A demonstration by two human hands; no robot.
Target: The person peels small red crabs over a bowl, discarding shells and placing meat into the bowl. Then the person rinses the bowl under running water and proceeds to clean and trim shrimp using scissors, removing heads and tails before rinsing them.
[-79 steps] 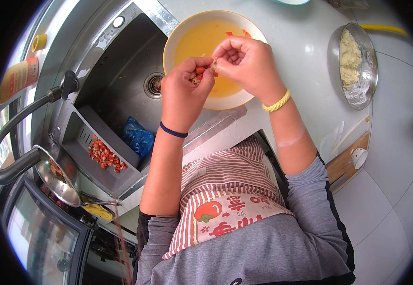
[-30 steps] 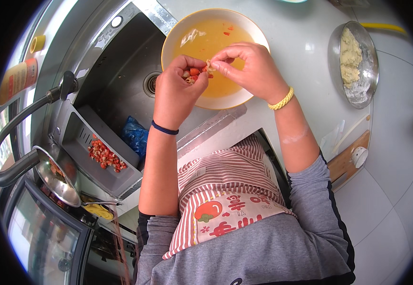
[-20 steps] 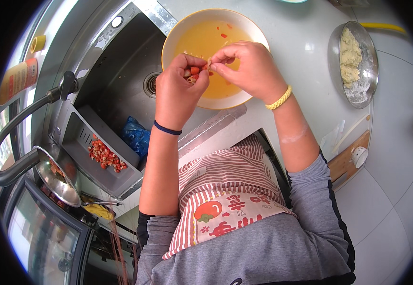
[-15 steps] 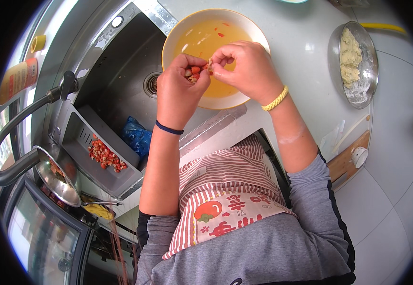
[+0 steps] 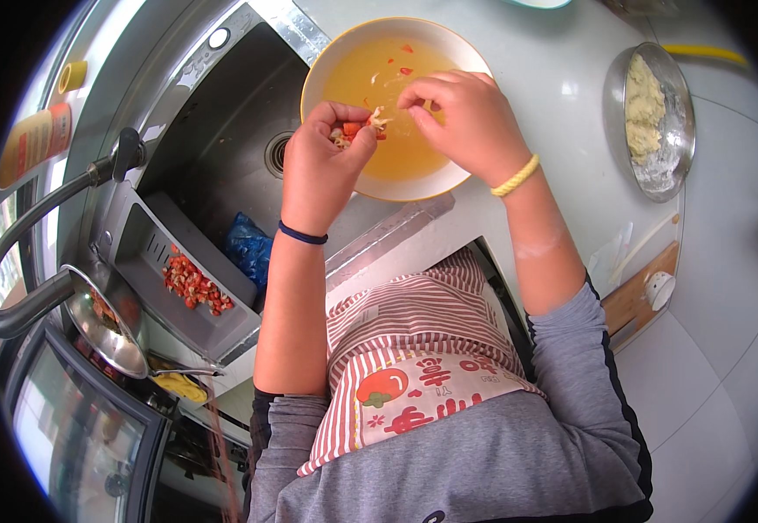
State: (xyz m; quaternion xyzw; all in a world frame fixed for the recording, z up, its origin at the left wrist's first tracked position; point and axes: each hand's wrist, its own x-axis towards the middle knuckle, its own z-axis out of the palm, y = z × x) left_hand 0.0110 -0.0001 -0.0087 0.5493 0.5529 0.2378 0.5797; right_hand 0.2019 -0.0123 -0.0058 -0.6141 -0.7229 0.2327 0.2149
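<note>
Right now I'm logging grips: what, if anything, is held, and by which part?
The left hand holds red and pale pieces, bunched between thumb and fingers; the gripped parts are hidden. Whether the right hand pinches anything cannot be told.

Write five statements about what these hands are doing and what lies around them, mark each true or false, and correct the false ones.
1. The left hand holds cut red-and-pale food pieces. True.
2. The right hand is gripping the steel basin's rim. False: it is raised over the white bowl, well apart from the steel basin.
3. The liquid in the white bowl is yellowish, with red bits in it. True.
4. The blue plastic bag lies inside the white bowl. False: it lies in the sink, beside the gray tray.
5. The steel basin is to the right of the white bowl. True.
</note>
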